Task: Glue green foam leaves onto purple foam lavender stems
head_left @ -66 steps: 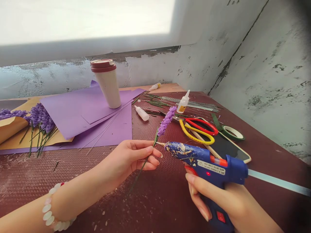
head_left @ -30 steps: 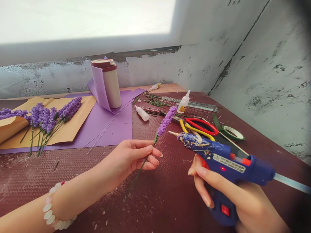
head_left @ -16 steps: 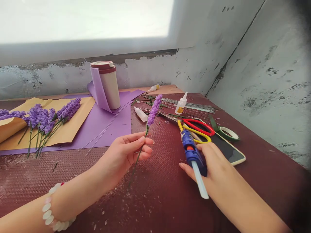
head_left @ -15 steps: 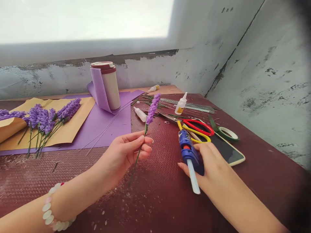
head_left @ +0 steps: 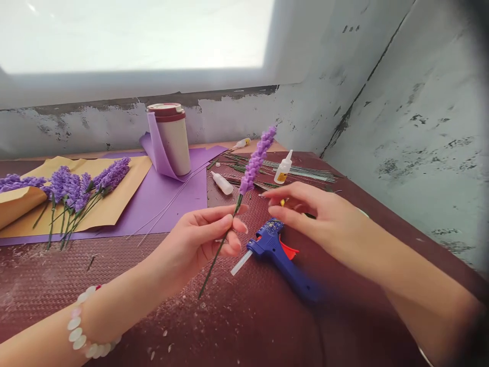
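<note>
The cup point(head_left: 173, 145) looks matt; under it lies smooth purple paper point(head_left: 187, 193), left of it matt brown paper point(head_left: 114, 201), right of it a smooth plastic glue gun point(head_left: 270, 244) on the rough-textured counter point(head_left: 57, 280).

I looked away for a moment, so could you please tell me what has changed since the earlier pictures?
The right hand has set the blue glue gun down on the table and let go. A purple sheet has swung back off the brown paper to curl against the cup, uncovering flower sprigs. The left hand still holds its flower; the cup and upright glue bottle stayed put.
</note>
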Demonstrator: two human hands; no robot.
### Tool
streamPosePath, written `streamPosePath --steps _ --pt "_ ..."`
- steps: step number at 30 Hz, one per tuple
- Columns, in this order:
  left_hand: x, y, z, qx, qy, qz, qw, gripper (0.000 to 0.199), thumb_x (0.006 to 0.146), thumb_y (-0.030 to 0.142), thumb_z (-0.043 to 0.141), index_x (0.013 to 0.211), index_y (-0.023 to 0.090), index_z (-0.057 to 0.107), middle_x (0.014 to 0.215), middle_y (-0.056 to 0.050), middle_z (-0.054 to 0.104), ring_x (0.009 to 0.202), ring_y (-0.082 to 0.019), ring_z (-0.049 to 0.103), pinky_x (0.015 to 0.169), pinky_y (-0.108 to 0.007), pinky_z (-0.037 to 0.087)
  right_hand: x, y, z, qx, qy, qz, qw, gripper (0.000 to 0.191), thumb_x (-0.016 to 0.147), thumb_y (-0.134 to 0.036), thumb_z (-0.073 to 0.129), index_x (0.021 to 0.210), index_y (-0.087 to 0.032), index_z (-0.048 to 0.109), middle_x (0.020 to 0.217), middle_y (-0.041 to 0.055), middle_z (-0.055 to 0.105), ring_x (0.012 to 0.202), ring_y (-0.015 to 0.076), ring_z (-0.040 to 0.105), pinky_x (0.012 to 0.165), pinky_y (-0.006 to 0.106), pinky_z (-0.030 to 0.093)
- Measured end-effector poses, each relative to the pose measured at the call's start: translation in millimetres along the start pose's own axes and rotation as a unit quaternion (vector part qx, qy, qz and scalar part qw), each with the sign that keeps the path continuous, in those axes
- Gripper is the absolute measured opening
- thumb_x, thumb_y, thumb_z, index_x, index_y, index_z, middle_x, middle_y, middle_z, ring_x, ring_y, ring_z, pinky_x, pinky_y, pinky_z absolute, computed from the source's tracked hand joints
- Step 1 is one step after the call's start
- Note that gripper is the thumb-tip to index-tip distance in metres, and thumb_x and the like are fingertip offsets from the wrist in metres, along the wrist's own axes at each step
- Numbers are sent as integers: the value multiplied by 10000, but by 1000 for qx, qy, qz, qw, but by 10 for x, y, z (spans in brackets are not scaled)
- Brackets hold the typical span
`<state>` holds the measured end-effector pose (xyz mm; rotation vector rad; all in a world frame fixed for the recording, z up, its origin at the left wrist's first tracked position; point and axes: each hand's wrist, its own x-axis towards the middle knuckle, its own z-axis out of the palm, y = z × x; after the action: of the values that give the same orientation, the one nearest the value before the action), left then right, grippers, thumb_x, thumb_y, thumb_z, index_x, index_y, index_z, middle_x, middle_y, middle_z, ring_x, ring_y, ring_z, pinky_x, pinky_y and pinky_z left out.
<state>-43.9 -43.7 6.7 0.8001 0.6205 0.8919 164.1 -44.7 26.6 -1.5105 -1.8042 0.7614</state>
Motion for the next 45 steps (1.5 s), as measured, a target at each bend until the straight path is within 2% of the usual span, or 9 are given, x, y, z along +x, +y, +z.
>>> streamPosePath --steps 2,4,6,7,11,16,23,38,45 --pt "-14 -27 0 6 -29 -30 999 130 799 136 661 903 103 731 699 -21 674 512 -50 588 541 -150 490 223 -41 8 148 -100 8 984 360 779 -511 624 998 -227 653 769 4 565 732 160 523 702 301 426" --pt "-21 -49 -4 15 -38 -49 998 134 796 155 668 905 110 732 688 -28 678 515 -62 594 547 -169 488 372 -33 62 297 -192 11 935 322 771 -478 645 931 -200 668 626 -44 469 591 109 439 606 261 395" --pt "-19 -60 -5 25 -29 -56 998 132 792 165 671 900 114 729 688 -35 685 529 -77 603 556 -190 490 422 5 135 378 -197 18 905 243 754 -412 688 832 -184 661 656 -46 497 554 77 396 560 233 363" --pt "-15 -62 -3 31 -15 -55 998 123 787 166 675 888 118 725 697 -38 691 534 -84 606 558 -200 491 416 28 170 393 -175 19 903 221 744 -386 707 793 -179 650 692 -40 526 554 69 397 551 225 355" --pt "-2 -59 32 72 60 -27 995 105 761 167 694 860 131 700 764 -53 728 556 -96 616 569 -217 493 302 104 262 359 -81 10 930 218 741 -370 721 733 -176 622 659 -45 524 552 70 415 540 222 344" --pt "-16 -54 110 178 118 8 977 124 695 171 745 807 145 699 684 -13 710 553 -101 594 571 -215 479 207 100 318 317 -16 12 948 209 757 -386 699 745 -190 625 592 -52 510 530 86 444 529 231 367" --pt "-35 -51 144 251 183 48 949 85 664 146 751 735 149 704 563 19 645 523 -97 554 535 -195 449 131 2 361 283 -7 24 959 236 759 -435 668 756 -206 612 567 -41 514 506 105 485 487 234 416" --pt "-30 -36 115 258 170 56 949 28 717 146 708 727 163 728 543 19 654 527 -82 568 542 -161 459 104 20 348 275 6 14 961 221 779 -411 664 779 -193 629 662 -13 541 580 111 490 548 251 440" --pt "-54 -27 140 260 160 41 951 17 738 171 701 750 160 705 552 36 650 534 -69 573 555 -148 471 130 117 331 339 -41 -27 940 135 781 -347 696 795 -217 664 698 -25 594 640 109 556 601 228 464"
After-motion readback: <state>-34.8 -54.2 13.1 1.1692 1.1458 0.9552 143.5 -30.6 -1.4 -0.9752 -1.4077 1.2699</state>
